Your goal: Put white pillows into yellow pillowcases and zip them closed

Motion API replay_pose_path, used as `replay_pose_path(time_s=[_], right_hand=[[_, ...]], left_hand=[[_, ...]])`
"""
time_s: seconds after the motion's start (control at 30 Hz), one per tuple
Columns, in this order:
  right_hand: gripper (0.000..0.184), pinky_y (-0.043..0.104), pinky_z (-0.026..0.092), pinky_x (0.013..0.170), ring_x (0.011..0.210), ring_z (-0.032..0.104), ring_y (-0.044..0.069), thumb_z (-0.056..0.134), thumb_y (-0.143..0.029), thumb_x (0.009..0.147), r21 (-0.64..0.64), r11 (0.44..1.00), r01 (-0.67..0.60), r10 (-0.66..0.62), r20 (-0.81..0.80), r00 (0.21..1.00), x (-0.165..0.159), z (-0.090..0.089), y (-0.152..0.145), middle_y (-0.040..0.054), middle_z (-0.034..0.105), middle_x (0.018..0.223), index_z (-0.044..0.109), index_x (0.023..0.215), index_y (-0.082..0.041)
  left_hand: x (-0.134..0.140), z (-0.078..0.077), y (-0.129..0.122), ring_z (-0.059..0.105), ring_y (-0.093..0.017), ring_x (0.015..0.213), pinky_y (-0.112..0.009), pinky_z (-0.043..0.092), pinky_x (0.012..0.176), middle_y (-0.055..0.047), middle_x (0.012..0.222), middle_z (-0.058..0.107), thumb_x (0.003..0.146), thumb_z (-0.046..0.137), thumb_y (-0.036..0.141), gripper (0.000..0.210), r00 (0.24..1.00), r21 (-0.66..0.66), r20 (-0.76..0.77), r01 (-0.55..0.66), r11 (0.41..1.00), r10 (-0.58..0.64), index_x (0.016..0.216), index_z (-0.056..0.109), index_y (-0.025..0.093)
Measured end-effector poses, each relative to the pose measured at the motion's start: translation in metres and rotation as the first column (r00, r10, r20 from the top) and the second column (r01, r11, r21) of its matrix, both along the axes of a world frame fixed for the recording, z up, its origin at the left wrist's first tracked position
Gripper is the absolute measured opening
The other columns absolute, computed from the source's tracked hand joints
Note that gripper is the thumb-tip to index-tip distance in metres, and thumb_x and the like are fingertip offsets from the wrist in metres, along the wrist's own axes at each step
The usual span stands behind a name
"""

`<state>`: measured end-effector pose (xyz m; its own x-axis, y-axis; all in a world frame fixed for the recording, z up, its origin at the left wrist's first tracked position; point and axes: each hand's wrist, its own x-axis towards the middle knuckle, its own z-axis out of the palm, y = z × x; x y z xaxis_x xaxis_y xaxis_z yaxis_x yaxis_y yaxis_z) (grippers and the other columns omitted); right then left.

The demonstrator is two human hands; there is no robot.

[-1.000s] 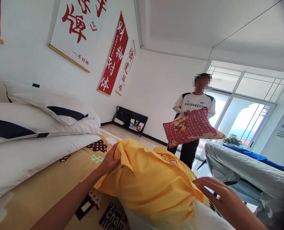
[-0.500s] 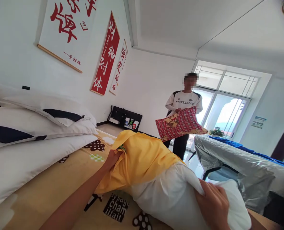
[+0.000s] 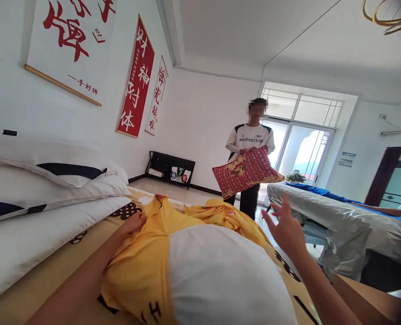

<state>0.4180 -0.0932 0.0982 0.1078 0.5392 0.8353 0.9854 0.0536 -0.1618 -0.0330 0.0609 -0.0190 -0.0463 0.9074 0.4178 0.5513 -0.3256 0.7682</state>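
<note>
A plump white pillow [image 3: 227, 275] lies in front of me, its left end inside a yellow pillowcase [image 3: 141, 275]. My left hand [image 3: 134, 224] is closed on the cloth at the pillowcase's left edge. Loose folds of the same yellow cloth lie along the far side of the pillow. Held up past the pillow's right far corner, my right hand [image 3: 287, 228] has its fingers spread and grips nothing. The patterned tan bedsheet [image 3: 75, 271] lies beneath the pillow.
White pillows [image 3: 58, 230] with dark bands are stacked at the left. Across the bed stands a person [image 3: 251, 135] holding a red checked pillowcase [image 3: 242, 174]. To the right is a table under a silvery cover [image 3: 322, 212]; a low black rack [image 3: 169, 169] stands by the wall.
My right hand has let go of the white pillow and risen, fingers apart. The pillow and yellow pillowcase have turned and come nearer. My left hand has shifted left, still on the cloth.
</note>
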Motion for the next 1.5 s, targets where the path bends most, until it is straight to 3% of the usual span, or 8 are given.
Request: replay_pose_path(time_s=[0.07, 0.13, 0.2, 0.37, 0.67, 0.97, 1.23, 1.5], right_hand=[[0.069, 0.043, 0.047, 0.089, 0.109, 0.062, 0.028, 0.039, -0.053, 0.091, -0.368, 0.895, -0.25, 0.285, 0.04, 0.958, -0.025, -0.052, 0.005, 0.0145, 0.064, 0.123, 0.023, 0.15, -0.021], [0.07, 0.045, 0.043, 0.097, 0.129, 0.047, 0.029, 0.045, -0.057, 0.088, -0.688, 0.642, -0.339, 0.487, 0.025, 0.873, -0.051, -0.105, 0.011, 0.0142, 0.05, 0.141, 0.029, 0.149, -0.027], [0.079, 0.054, 0.033, 0.104, 0.139, 0.03, 0.034, 0.05, -0.063, 0.083, -0.738, 0.602, -0.306, 0.483, 0.03, 0.875, -0.07, -0.144, 0.017, 0.0156, 0.031, 0.152, 0.026, 0.15, -0.028], [0.063, 0.055, 0.031, 0.102, 0.139, 0.03, 0.034, 0.052, -0.051, 0.088, -0.43, 0.88, -0.203, 0.312, 0.201, 0.928, -0.087, -0.167, 0.004, 0.0144, 0.031, 0.152, 0.037, 0.145, -0.027], [0.07, 0.044, 0.035, 0.098, 0.132, 0.042, 0.031, 0.053, -0.015, 0.083, -0.251, 0.936, -0.247, 0.35, 0.584, 0.732, -0.131, -0.209, -0.025, 0.0107, 0.042, 0.147, 0.03, 0.149, -0.023], [0.054, 0.039, 0.036, 0.093, 0.119, 0.053, 0.023, 0.038, -0.003, 0.088, -0.36, 0.853, -0.377, 0.518, 0.512, 0.685, -0.127, -0.163, 0.047, 0.0105, 0.059, 0.132, 0.047, 0.137, -0.022], [0.041, 0.034, 0.035, 0.082, 0.089, 0.056, 0.021, 0.042, -0.01, 0.093, -0.398, 0.871, -0.287, 0.48, 0.568, 0.668, -0.145, -0.122, 0.062, 0.0081, 0.069, 0.095, 0.052, 0.131, -0.018], [0.038, 0.03, 0.038, 0.073, 0.086, 0.052, 0.022, 0.039, -0.005, 0.089, -0.395, 0.865, -0.31, 0.469, 0.416, 0.779, -0.145, -0.061, 0.063, 0.0069, 0.062, 0.081, 0.066, 0.111, -0.019]], left_hand=[[0.0, -0.015, -0.017, 0.067, -0.027, 0.093, -0.038, 0.052, 0.083, -0.012, 0.099, 0.072, 0.078, 0.054, 0.045, 0.035, 0.999, 0.003, -0.027, 0.025, 1.0, -0.025, 0.092, 0.068, 0.017], [0.009, -0.02, -0.043, 0.06, -0.026, 0.113, -0.041, 0.045, 0.097, -0.014, 0.124, 0.063, 0.085, 0.048, 0.043, 0.041, 0.989, 0.15, -0.139, 0.062, 0.987, -0.041, 0.112, 0.064, 0.017], [0.026, -0.026, -0.073, 0.048, -0.025, 0.128, -0.043, 0.037, 0.106, -0.012, 0.138, 0.052, 0.09, 0.045, 0.041, 0.043, 0.923, 0.335, -0.373, 0.23, 0.914, -0.096, 0.127, 0.057, 0.021], [0.067, -0.073, -0.109, 0.034, -0.025, 0.138, -0.045, 0.03, 0.109, -0.009, 0.151, 0.037, 0.085, 0.06, 0.039, 0.07, 0.557, 0.277, -0.811, 0.636, 0.72, -0.18, 0.147, 0.032, 0.028], [0.066, -0.123, -0.113, 0.04, -0.026, 0.132, -0.045, 0.029, 0.107, -0.013, 0.133, 0.055, 0.085, 0.055, 0.016, 0.047, 0.718, 0.615, -0.687, 0.495, 0.613, 0.109, 0.131, 0.05, 0.021], [0.064, -0.144, -0.122, 0.046, -0.026, 0.125, -0.042, 0.031, 0.1, -0.009, 0.128, 0.058, 0.09, 0.048, 0.016, 0.033, 0.674, 0.637, -0.683, 0.361, 0.681, 0.281, 0.119, 0.06, 0.027], [0.082, -0.092, -0.077, 0.056, -0.021, 0.09, -0.038, 0.038, 0.085, -0.008, 0.089, 0.064, 0.091, 0.043, 0.012, 0.021, 0.62, 0.635, -0.739, 0.512, 0.579, 0.262, 0.084, 0.062, 0.018], [0.106, -0.025, -0.115, 0.051, -0.019, 0.076, -0.035, 0.039, 0.068, -0.008, 0.089, 0.063, 0.092, 0.04, 0.013, 0.021, 0.645, 0.657, -0.744, 0.661, 0.362, 0.173, 0.094, 0.061, 0.015]])
